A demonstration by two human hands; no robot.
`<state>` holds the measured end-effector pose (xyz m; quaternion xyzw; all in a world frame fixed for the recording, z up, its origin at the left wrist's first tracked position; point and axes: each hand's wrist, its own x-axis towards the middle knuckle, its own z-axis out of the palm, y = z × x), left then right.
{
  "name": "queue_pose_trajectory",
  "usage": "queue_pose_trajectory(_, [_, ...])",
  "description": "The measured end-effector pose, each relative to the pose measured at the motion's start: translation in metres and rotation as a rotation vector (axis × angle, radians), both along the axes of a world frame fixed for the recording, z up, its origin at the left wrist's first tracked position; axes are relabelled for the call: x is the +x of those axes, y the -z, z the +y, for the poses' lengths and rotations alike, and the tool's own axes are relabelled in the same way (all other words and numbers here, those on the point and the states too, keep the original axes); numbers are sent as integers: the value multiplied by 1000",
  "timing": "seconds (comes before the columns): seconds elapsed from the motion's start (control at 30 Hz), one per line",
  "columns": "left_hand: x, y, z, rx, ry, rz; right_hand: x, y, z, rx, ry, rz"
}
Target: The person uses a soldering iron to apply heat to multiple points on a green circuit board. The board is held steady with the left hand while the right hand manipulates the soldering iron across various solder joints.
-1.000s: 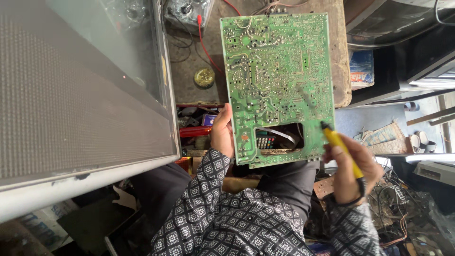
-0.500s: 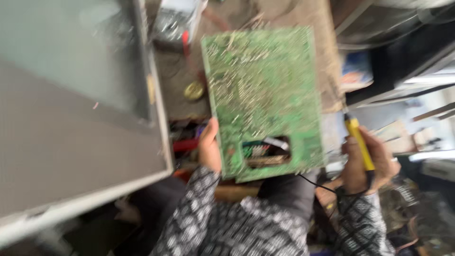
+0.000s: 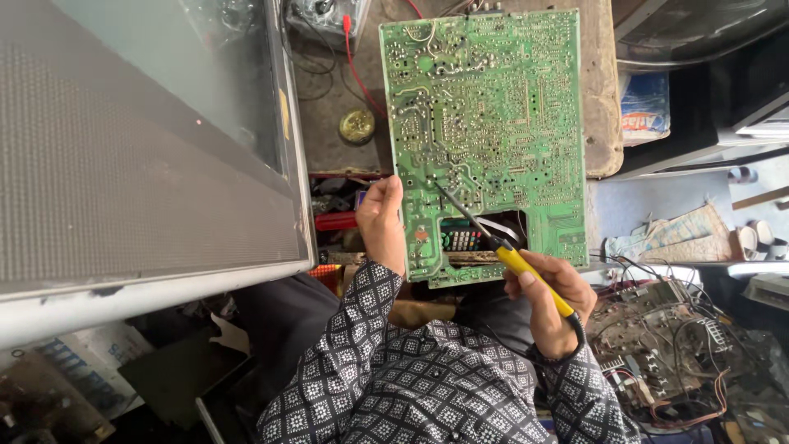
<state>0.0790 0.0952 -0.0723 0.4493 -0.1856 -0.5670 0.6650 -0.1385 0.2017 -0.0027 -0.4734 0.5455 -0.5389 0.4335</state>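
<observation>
Left hand point(image 3: 382, 222) fingers gripping large green printed circuit board point(image 3: 493, 123) by its edge; right hand point(image 3: 546, 300) fingers wrapped around yellow-handled soldering iron point(image 3: 501, 251), tip touching board.

Electronics repair workshop, cramped and cluttered. Evidence: large green circuit board point(image 3: 489, 140), solder side up, propped on a worn brown bench point(image 3: 604, 99); yellow-handled soldering iron point(image 3: 501, 247) with its tip on the board. Big grey TV screen panel point(image 3: 140, 140) leaning at left. Heap of stripped boards and loose wires point(image 3: 674, 345) at lower right. Red test lead point(image 3: 357, 70) and round solder tin point(image 3: 357, 126) on the bench. Drawer of small parts point(image 3: 337, 210) under the bench edge. More casings stacked at upper right point(image 3: 707, 49).
</observation>
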Motion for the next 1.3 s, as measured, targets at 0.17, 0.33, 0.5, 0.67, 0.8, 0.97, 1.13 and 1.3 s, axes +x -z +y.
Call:
queue_pose_trajectory(0.17, [1,2,2,-7,-4,-8,2,10,2,4,-21,39])
queue_pose_trajectory(0.33, [1,4,3,-21,-13,-50,5,8,2,19,-22,74])
queue_pose_trajectory(0.5, [0,6,2,-31,-35,-83,6,9,1,44,-15,41])
queue_pose_trajectory(0.67, [-2,11,2,-76,-66,-169,5,7,-1,58,-31,6])
queue_pose_trajectory(0.8, [-1,15,0,-102,-69,-188,5,-4,0,-13,-92,181])
queue_pose_trajectory(0.97, [0,17,-1,-107,-78,-181,10,-6,4,-58,-149,246])
queue_pose_trajectory(1.13, [2,13,0,-95,-74,-162,15,10,5,82,-4,-76])
queue_pose_trajectory(1.3, [6,10,-1,-83,-63,-228,18,17,2,31,-32,-165])
